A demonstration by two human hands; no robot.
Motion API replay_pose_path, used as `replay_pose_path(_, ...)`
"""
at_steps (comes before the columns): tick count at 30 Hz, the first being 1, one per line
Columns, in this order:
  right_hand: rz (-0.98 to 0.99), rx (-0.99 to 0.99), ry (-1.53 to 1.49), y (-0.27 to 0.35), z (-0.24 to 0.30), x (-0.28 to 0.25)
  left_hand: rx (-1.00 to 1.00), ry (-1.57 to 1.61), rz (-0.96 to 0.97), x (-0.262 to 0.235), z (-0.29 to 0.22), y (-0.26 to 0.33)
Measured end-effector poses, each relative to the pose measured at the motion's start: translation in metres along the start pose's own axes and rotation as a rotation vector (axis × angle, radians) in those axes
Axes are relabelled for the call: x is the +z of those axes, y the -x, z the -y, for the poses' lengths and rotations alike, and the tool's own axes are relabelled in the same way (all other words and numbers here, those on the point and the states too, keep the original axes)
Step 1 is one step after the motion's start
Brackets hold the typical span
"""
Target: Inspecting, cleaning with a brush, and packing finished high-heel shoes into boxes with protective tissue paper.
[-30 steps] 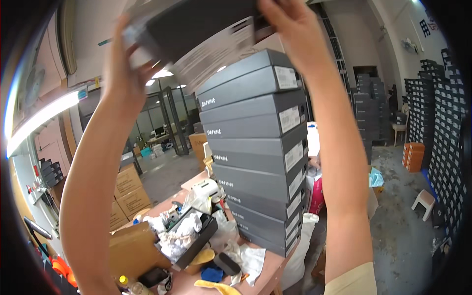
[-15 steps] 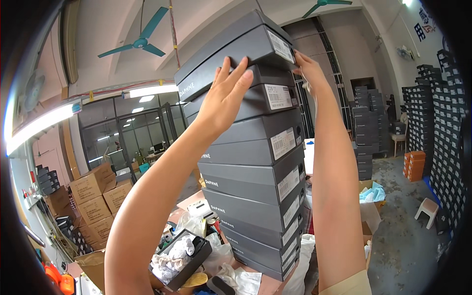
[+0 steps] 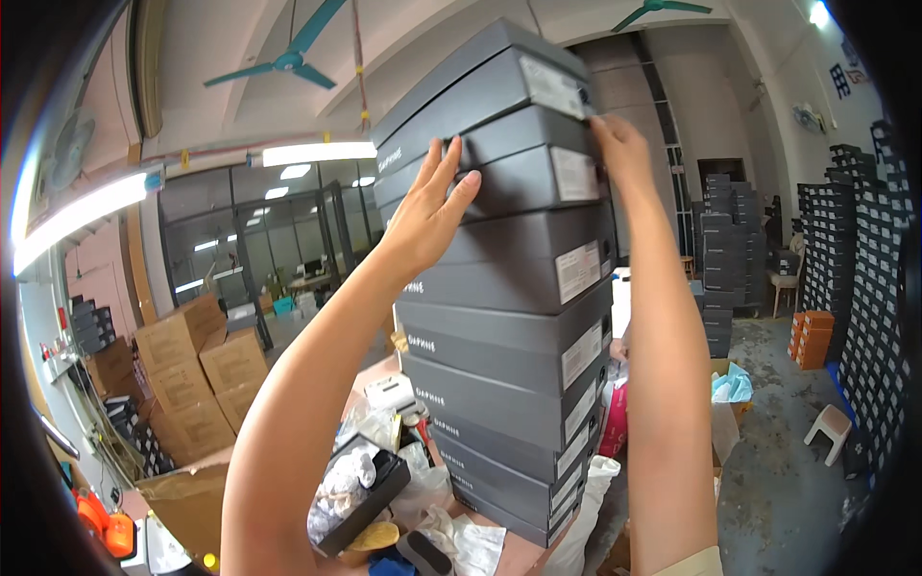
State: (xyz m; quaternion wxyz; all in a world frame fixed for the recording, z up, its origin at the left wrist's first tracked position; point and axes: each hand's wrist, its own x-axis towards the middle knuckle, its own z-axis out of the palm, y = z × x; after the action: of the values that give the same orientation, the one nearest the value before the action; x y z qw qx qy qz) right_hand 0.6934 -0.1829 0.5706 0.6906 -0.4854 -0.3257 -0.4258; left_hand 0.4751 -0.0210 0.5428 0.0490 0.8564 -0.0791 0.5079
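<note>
Head view: maybe straightening top gray box, 12 o'clock, on tall pile. With left hand at 11, fingers spread, gripping nothing; with right hand near 2, fingers bent, cannot tell grip. Next, probably needs soft pushes.

A stack of boxes is set on a table at the centre of the frame. Its upper front is overlapped by the left hand; its upper right side is met by the right hand. An open box, in which wadded material is held, is placed left of the stack's foot. Cartons are piled farther left, behind the table. More boxes are stacked along the right edge, with a stool placed before them at lower right.
</note>
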Motion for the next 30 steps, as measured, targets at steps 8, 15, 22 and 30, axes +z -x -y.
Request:
replay_pose_path(8,0.234,-0.277,-0.251,0.345,0.068,-0.122,0.227,-0.546,0.357,-0.060,-0.014,0.270)
replay_pose_path(15,1.224,0.367,0.093,0.651,-0.031,-0.083,-1.000,-0.189,0.525,-0.074,-0.115,0.607)
replay_pose_path(22,1.442,0.622,0.497,0.688,-0.048,-0.002,-1.091,0.158,0.301,0.006,-0.151,0.628)
replay_pose_path(30,1.398,0.454,0.502,0.737,0.031,-0.025,-1.122,-0.035,0.326,0.025,-0.086,0.639)
